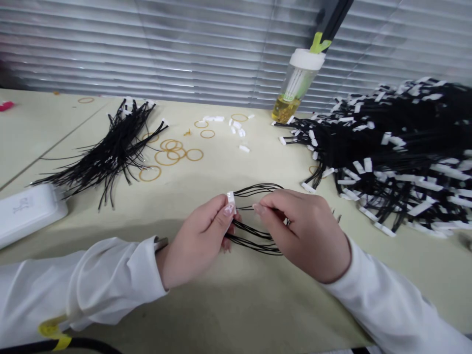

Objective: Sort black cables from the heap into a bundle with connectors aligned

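Observation:
Between thumb and fingers, my left hand (202, 236) pinches a white plastic connector (230, 197) near the middle of the table. Several thin black wires (254, 231) run from the connector and the left fingers toward the right, bowing in loops. My right hand (302, 226) is closed, its thumb and forefinger pinching a black wire (245, 208) a short way from the connector. The right palm hides where the looped wires go.
A large pile of black wires with white connectors (398, 147) covers the right side. At left lies a loose wire bundle (114, 147) beside a white device (29, 211). Rubber bands (171, 151) and small white connectors (236, 127) lie between. A bottle (298, 86) stands by the blinds.

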Demonstrator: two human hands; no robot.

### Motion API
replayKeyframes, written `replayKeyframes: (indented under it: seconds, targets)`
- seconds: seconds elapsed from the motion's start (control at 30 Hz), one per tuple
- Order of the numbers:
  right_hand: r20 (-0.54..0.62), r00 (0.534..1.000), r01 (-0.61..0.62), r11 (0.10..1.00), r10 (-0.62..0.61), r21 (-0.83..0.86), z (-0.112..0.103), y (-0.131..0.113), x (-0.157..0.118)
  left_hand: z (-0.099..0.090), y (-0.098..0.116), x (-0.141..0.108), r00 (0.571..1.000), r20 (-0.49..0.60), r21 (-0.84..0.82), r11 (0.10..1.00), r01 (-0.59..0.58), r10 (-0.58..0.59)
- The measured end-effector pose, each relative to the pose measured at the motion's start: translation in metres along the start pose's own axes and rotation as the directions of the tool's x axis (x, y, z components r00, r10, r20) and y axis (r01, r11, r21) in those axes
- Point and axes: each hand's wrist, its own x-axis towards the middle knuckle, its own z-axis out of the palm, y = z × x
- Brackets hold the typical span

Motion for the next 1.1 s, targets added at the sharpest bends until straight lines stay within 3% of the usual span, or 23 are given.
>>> replayKeyframes:
  seconds: [0.43, 0.7, 0.9, 1.03, 1.1]
  targets:
    - [0.122, 0.993, -0.024, 0.989, 0.006, 0.147, -0.007, -0.003, 0.003, -0.001, -0.003, -0.003, 0.997, 0.010, 0.272, 0.959, -0.076, 0.076]
    - [0.104, 0.995, -0.019, 0.990, 0.004, 0.136, 0.008, -0.004, 0.002, -0.001, 0.001, -0.004, 0.995, 0.001, 0.378, 0.921, -0.094, 0.101]
    - [0.035, 0.999, -0.022, 0.981, 0.015, 0.194, -0.007, -0.001, 0.005, -0.001, 0.000, -0.003, 0.999, -0.021, 0.225, 0.974, -0.026, 0.031]
    - [-0.171, 0.961, -0.178, 0.957, 0.220, 0.229, -0.027, 0.029, 0.009, -0.001, 0.002, 0.002, 0.990, -0.111, 0.006, 0.996, 0.093, -0.092]
    - [-0.155, 0.940, -0.262, 0.934, 0.304, 0.243, -0.029, 0.047, 0.011, -0.002, 0.002, 0.006, 0.983, -0.127, -0.173, 0.979, 0.108, -0.131]
